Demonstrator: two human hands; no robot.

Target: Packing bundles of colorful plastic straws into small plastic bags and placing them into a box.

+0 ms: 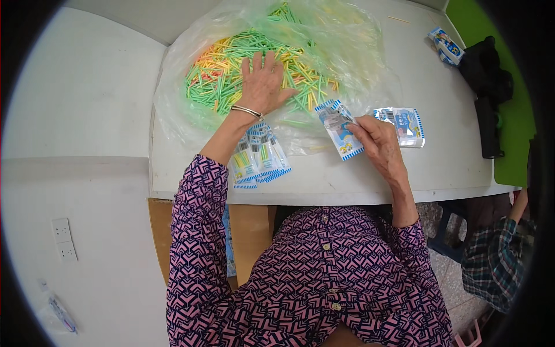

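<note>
A heap of thin green, yellow and orange sticks lies in a large clear plastic bag spread open on the table. My left hand rests on the heap with its fingers apart. In my right hand a small blue and white packet is pinched at its right side, held just above the table in front of the bag. Below my left wrist lie several overlapping packets with yellow-green sticks showing through. Beside my right hand lies a stack of similar flat packets.
A blue and white package sits near the table's far right corner. Dark objects line the right edge by a green panel. A white wall bounds the left. Another person's plaid sleeve shows at the lower right.
</note>
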